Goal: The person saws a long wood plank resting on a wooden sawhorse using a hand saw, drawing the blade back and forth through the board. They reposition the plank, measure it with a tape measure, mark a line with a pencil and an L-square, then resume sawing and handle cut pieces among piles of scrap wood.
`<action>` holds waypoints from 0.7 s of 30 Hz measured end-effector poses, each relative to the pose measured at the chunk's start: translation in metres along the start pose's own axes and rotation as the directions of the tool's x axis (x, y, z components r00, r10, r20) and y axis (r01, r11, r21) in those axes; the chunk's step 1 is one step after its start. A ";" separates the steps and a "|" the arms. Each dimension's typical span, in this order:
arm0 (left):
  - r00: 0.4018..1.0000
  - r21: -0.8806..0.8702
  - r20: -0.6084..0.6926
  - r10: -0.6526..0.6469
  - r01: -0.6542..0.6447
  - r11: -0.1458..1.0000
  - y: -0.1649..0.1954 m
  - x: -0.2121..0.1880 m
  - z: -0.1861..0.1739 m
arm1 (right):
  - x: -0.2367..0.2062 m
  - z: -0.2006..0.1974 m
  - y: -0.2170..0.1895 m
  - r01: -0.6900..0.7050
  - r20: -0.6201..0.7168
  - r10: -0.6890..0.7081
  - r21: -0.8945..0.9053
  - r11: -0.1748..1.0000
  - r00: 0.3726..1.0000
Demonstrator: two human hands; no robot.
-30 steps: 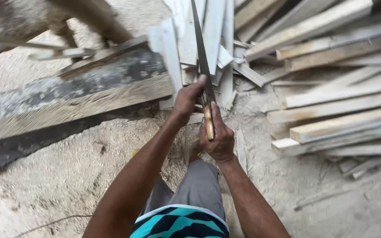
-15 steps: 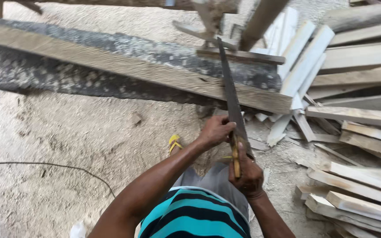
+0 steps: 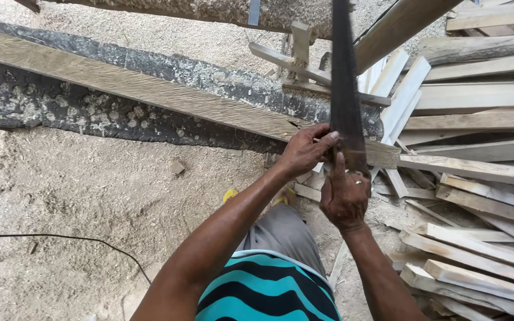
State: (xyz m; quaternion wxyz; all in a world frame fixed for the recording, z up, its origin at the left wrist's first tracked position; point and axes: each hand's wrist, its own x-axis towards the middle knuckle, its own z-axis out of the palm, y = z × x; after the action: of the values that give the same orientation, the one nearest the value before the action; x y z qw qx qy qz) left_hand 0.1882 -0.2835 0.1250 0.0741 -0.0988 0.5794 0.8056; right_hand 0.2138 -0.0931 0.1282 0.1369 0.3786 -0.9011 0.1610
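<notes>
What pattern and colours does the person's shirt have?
The shirt has wavy stripes of turquoise and black, seen in the head view.
</notes>
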 end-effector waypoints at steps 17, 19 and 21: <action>0.659 0.003 -0.681 -0.319 0.437 0.899 -0.066 0.012 -0.077 | 0.094 0.108 0.121 0.071 0.324 -0.091 0.070 0.995 0.942; 0.627 0.004 -0.710 -0.321 0.459 0.888 -0.065 0.009 -0.079 | 0.085 0.099 0.121 -0.053 0.429 -0.002 0.116 0.992 0.904; 0.600 -0.136 -0.692 -0.401 0.437 0.889 -0.064 0.007 -0.079 | 0.072 0.086 0.125 0.003 0.346 -0.070 0.189 0.982 0.936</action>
State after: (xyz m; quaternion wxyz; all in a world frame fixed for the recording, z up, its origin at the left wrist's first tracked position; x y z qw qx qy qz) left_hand 0.2021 -0.3385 0.0399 0.0367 -0.5290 0.5422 0.6518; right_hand 0.0641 -0.0901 0.0535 -0.0589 0.4291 -0.8849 0.1715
